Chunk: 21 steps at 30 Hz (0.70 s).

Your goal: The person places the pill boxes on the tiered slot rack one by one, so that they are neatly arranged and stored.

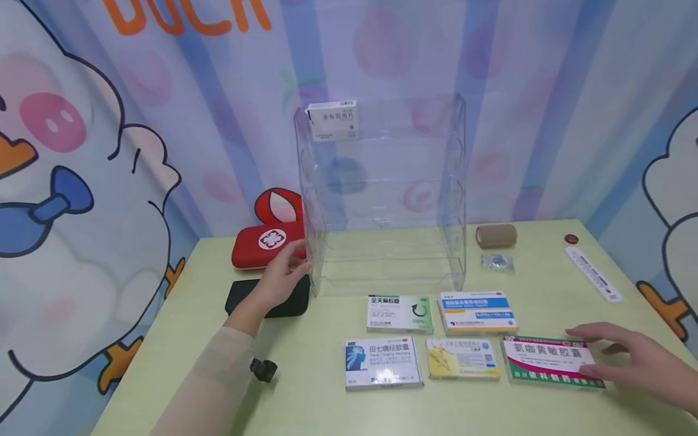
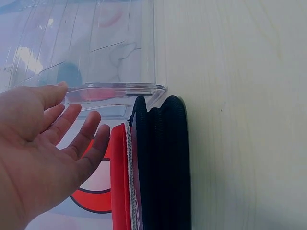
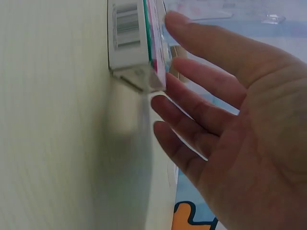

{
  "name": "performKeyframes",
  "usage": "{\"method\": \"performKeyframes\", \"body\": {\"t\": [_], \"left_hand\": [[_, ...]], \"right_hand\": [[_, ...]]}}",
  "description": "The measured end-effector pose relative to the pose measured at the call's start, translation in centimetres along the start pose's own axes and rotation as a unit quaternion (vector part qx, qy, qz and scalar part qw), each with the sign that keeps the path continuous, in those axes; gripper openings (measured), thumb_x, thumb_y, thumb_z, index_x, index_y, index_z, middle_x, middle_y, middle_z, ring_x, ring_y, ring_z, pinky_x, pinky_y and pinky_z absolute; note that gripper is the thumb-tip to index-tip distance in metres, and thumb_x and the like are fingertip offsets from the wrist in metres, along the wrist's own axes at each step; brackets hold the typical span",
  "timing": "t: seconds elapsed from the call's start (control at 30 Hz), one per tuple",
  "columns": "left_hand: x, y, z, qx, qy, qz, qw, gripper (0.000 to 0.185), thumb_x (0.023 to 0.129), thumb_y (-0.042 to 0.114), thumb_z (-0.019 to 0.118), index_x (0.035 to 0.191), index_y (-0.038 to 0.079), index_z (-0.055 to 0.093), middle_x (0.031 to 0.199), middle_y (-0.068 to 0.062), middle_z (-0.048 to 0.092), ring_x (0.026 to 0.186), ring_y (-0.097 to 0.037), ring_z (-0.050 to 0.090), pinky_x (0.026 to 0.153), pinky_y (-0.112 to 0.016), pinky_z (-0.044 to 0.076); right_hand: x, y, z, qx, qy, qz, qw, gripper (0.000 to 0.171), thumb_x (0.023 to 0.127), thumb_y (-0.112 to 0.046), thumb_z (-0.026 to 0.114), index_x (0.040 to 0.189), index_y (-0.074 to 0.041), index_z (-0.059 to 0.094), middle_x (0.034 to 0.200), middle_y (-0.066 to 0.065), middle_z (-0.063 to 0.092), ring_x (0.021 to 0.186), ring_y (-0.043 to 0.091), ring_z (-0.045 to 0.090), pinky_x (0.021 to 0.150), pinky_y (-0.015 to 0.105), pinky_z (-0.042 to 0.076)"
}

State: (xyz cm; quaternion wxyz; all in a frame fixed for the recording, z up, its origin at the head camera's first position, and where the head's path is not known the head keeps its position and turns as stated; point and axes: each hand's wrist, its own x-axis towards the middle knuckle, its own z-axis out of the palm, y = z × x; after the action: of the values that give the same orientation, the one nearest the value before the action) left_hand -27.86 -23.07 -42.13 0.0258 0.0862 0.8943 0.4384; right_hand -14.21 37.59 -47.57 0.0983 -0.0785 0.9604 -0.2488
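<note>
My left hand is at the lower left side of a clear acrylic tiered rack, fingers loosely bent and holding nothing. In the left wrist view the thumb overlaps the rack's edge; I cannot tell whether it touches. My right hand hovers at the right end of a green, white and magenta medicine box, its fingers spread and relaxed. The right wrist view shows this box's barcoded end close to the thumb and fingertips, without a grip. A white medicine box stands in the rack's top tier at left.
Several medicine boxes lie before the rack, including a blue-and-white one and a yellow one. Left of the rack are a red case and a black case. A brown bandage roll and white strip lie right.
</note>
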Motion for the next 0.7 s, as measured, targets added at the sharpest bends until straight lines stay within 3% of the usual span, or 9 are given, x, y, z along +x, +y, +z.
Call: {"method": "performKeyframes", "body": {"t": [0.2,0.4,0.53,0.7], "left_hand": [[0.0,0.3,0.0,-0.002,0.000,-0.009,1.0000,0.064,0.103,0.020,0.065,0.159,0.024,0.034,0.153,-0.007,0.048,0.132,-0.031,0.055,0.107,-0.049,0.054],[-0.1,0.3,0.1,-0.005,0.000,-0.015,0.9999,0.064,0.103,0.020,0.064,0.159,0.024,0.034,0.153,-0.007,0.048,0.134,-0.031,0.054,0.107,-0.050,0.054],[0.0,0.3,0.1,-0.008,0.000,-0.014,0.9999,0.063,0.103,0.020,0.065,0.158,0.025,0.035,0.153,-0.007,0.048,0.134,-0.031,0.054,0.107,-0.050,0.054],[0.1,0.2,0.1,-0.011,0.000,-0.015,0.9998,0.063,0.103,0.020,0.065,0.158,0.025,0.035,0.154,-0.006,0.047,0.135,-0.031,0.053,0.106,-0.050,0.054]], "right_hand": [[0.0,0.9,-0.1,-0.009,-0.048,0.022,0.999,0.076,0.078,-0.041,0.089,0.137,-0.002,0.062,0.130,0.018,0.065,0.107,0.026,0.060,0.077,0.033,0.053],[0.4,0.8,-0.4,0.027,-0.050,0.042,0.998,0.071,0.075,-0.036,0.091,0.130,0.000,0.064,0.124,0.017,0.066,0.101,0.024,0.064,0.074,0.027,0.057],[0.4,0.9,-1.0,0.043,-0.018,0.039,0.998,0.054,0.079,-0.027,0.089,0.123,-0.002,0.069,0.120,0.019,0.069,0.089,0.018,0.069,0.071,0.024,0.059],[-0.1,1.0,-2.3,0.050,0.062,0.013,0.997,0.031,0.088,-0.012,0.079,0.117,-0.001,0.073,0.116,0.022,0.072,0.079,0.002,0.070,0.069,0.024,0.061]]}}
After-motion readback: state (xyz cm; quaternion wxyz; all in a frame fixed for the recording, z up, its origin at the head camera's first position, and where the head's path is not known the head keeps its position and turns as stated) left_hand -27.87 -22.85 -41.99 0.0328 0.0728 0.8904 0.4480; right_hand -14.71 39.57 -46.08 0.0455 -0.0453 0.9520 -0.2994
